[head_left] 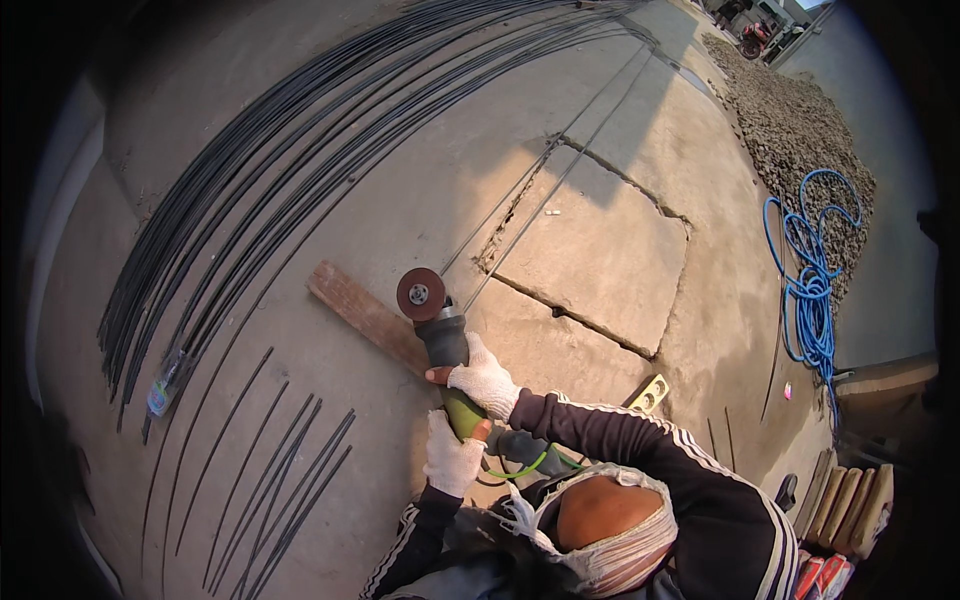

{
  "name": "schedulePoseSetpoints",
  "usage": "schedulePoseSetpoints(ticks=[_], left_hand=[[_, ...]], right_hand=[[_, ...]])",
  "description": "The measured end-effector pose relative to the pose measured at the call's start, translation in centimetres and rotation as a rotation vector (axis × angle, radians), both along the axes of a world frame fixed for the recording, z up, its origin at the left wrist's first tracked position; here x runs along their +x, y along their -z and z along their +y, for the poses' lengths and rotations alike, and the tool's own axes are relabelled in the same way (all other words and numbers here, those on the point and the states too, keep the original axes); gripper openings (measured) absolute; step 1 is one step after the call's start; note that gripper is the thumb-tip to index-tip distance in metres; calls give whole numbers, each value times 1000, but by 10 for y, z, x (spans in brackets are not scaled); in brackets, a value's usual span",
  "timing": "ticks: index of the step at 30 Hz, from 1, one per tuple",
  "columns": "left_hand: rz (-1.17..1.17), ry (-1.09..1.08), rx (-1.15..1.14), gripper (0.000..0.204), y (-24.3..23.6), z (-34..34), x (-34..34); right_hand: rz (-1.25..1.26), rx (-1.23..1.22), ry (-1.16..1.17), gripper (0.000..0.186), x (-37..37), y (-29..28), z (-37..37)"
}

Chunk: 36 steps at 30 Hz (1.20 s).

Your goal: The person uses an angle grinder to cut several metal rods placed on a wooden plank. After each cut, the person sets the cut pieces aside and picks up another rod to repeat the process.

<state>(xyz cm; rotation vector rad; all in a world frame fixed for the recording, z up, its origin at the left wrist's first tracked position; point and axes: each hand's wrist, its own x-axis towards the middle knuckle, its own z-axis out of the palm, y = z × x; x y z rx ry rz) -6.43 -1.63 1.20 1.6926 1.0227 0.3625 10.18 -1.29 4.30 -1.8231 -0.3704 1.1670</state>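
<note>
An angle grinder (446, 345) with a dark front, a green body and a reddish-brown disc (420, 295) is held between my hands. My right hand (483, 376), in a white knit glove with bare fingertips showing, wraps its front part. Closed around the green rear body is my left hand (453, 455), gloved the same way. The disc faces up, over a wooden board (350, 303) lying on the concrete. Two long thin steel rods (540, 212) run from the far side toward the grinder; their near ends are hidden behind it.
Many long dark rods (240, 160) lie bundled at the left, with several short cut rods (280, 500) nearer. A power strip (649, 393) and green cord (530, 468) are close to my right arm. Blue hose (810, 310), gravel (790, 130) and stacked wood pieces (850, 510) occupy the right.
</note>
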Motion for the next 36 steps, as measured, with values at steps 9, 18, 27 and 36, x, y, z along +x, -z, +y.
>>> schedulePoseSetpoints(ticks=[9,18,27,36], left_hand=[[-73,224,-65,62,11,12,4],[-29,74,-304,49,8,26,-28],[-25,160,-315,43,14,24,-25],[25,152,-335,43,21,18,-36]], right_hand=[[248,167,374,54,56,21,-16],[336,188,690,30,192,64,-57],[448,152,825,30,263,111,-78],[449,125,850,29,259,100,-78]])
